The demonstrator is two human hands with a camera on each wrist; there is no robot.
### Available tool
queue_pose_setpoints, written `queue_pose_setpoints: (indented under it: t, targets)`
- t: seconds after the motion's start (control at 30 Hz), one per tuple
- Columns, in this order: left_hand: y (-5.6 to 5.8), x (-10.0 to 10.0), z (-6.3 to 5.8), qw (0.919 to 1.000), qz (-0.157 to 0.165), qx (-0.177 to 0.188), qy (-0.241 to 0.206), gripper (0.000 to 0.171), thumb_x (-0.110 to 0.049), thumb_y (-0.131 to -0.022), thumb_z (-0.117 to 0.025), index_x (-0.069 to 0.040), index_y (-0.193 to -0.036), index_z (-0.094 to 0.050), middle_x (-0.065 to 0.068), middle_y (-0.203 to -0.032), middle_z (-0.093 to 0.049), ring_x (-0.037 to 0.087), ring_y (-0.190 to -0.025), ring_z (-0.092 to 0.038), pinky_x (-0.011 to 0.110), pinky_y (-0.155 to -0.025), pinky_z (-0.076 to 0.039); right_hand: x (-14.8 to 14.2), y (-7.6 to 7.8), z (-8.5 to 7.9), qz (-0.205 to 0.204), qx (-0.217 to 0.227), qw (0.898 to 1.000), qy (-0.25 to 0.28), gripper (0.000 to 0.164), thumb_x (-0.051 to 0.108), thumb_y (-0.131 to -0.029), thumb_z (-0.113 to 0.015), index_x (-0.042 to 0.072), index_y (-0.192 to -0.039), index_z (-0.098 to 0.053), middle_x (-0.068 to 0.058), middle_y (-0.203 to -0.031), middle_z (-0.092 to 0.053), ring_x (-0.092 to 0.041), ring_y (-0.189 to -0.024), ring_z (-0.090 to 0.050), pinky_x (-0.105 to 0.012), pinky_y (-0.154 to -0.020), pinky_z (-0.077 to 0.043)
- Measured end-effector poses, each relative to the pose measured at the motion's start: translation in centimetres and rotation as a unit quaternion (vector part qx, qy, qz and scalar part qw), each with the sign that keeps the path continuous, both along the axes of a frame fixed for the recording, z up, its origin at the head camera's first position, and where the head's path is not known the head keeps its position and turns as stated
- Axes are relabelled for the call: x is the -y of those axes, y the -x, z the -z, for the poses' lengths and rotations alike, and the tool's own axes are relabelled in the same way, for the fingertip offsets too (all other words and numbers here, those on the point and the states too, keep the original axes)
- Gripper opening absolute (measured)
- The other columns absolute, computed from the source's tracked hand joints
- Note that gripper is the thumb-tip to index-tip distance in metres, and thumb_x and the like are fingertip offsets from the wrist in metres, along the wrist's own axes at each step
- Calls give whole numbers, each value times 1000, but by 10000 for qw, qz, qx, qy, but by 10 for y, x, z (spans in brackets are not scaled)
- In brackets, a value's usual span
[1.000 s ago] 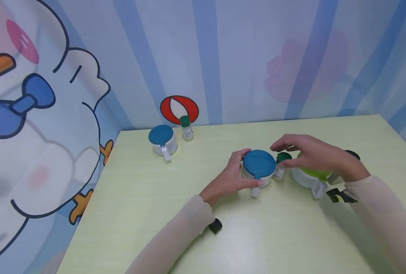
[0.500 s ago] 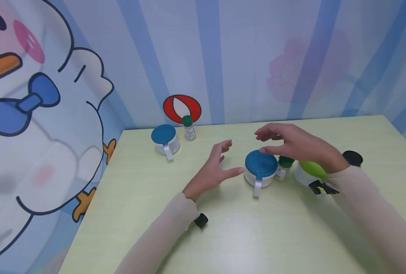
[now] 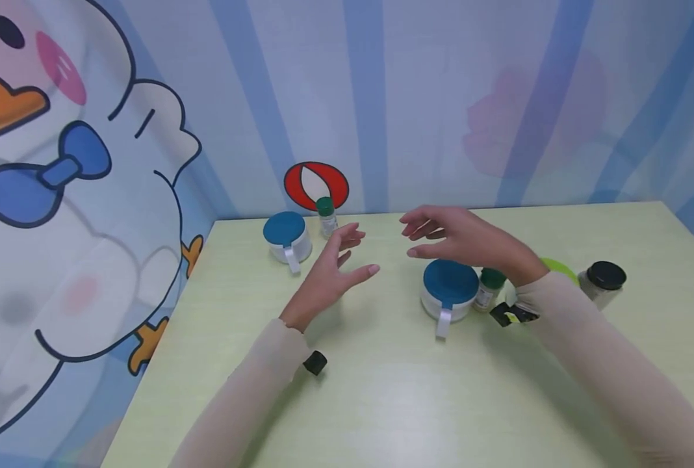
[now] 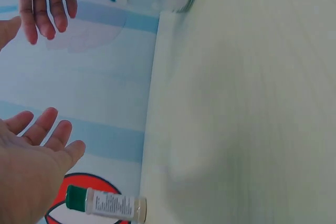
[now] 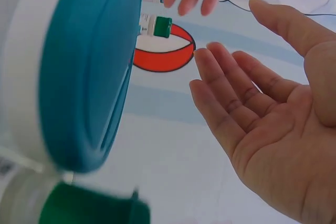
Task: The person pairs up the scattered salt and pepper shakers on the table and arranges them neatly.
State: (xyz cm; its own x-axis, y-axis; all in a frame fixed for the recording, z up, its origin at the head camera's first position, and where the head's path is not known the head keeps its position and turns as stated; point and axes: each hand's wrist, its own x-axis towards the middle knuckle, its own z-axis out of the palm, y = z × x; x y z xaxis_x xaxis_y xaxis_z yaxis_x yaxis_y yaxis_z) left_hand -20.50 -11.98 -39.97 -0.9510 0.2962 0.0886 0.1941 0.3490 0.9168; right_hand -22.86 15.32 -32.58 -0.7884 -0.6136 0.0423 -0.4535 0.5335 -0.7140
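Note:
Both hands hover over the table holding nothing. In the head view my left hand point(image 3: 328, 276) is in front of the far green-capped bottle point(image 3: 326, 218), its fingers loosely bent and its thumb spread apart. My right hand point(image 3: 461, 237) hangs above and just behind a white container with a blue lid and a handle point(image 3: 449, 289). Right beside that container stands a second green-capped bottle point(image 3: 488, 289), close to my right sleeve. The right wrist view shows the blue lid point(image 5: 92, 72) large at the left, apart from the relaxed right hand point(image 5: 273, 98).
Another blue-lidded container point(image 3: 287, 237) stands at the table's back left, beside the far bottle. A lime-green lid point(image 3: 560, 268) is partly hidden behind my right sleeve. A black-capped jar point(image 3: 604, 281) stands further right. A printed backdrop point(image 3: 417, 104) rises along the back edge.
My left hand has let go of the nearer blue-lidded container and moved left. My right hand has moved left from the green-capped bottle, passing over that container. The containers stay in place.

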Motion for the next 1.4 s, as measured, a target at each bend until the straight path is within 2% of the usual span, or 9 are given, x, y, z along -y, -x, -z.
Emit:
queue_pose_setpoints:
  t: [0.33, 0.5, 0.7, 0.93, 1.03, 1.23, 1.4]
  targets:
    - [9, 35, -12, 9988, -293, -375, -127, 81, -36, -90, -78, -26, -155, -31, -2, -153, -44, 21, -143, -39, 52, -118, -34, 27, 12, -6, 102, 155, 9988, 461, 56, 22, -94, -75, 9, -143, -53, -9, -131, -64, -28, -123, -62, -46, -105, -51]
    - [14, 54, -16, 9979, -486, -406, -159, 81, -34, -91, -78, -21, -155, -30, 0, -153, -43, 22, -143, -39, 52, -119, -33, 42, 19, -7, 110, 237, 9985, 479, 59, 23, -93, -76, 9, -145, -52, -8, -132, -63, -29, -125, -60, -46, -106, -50]
    - [16, 72, -19, 9974, -590, -389, -158, 81, -32, -90, -79, -22, -155, -31, -2, -153, -43, 20, -143, -40, 47, -121, -32, 60, 27, -6, 29, 345, 9983, 479, 63, 22, -92, -77, 9, -147, -50, -8, -134, -62, -29, -126, -59, -46, -107, -49]
    - [20, 90, -22, 9976, -542, -378, -200, 85, -25, -91, -79, -21, -158, -27, 1, -156, -41, 21, -145, -39, 50, -120, -33, 79, 40, -7, -142, 425, 9972, 594, 62, 22, -90, -79, 13, -145, -52, -4, -137, -61, -24, -126, -59, -44, -108, -48]
    - [23, 97, -23, 9970, -563, -460, -251, 82, -26, -91, -78, -21, -158, -30, -1, -155, -43, 18, -143, -41, 46, -120, -33, 85, 46, -6, -262, 504, 9960, 695, 59, 21, -90, -79, 14, -143, -54, -5, -139, -59, -24, -126, -58, -46, -110, -47]
    - [32, 111, -23, 9941, -847, -606, -293, 77, -21, -93, -76, -20, -156, -33, -2, -153, -45, 17, -141, -44, 43, -120, -34, 96, 59, -5, -371, 597, 9954, 647, 59, 23, -89, -80, 15, -142, -54, -5, -140, -57, -24, -128, -57, -44, -110, -46]
    - [41, 120, -19, 9921, -1080, -610, -215, 77, -16, -93, -75, -21, -157, -33, -1, -155, -44, 19, -142, -42, 45, -121, -32, 103, 70, -5, -411, 599, 9955, 609, 60, 20, -91, -78, 10, -144, -52, -9, -140, -58, -29, -130, -56, -45, -109, -48]
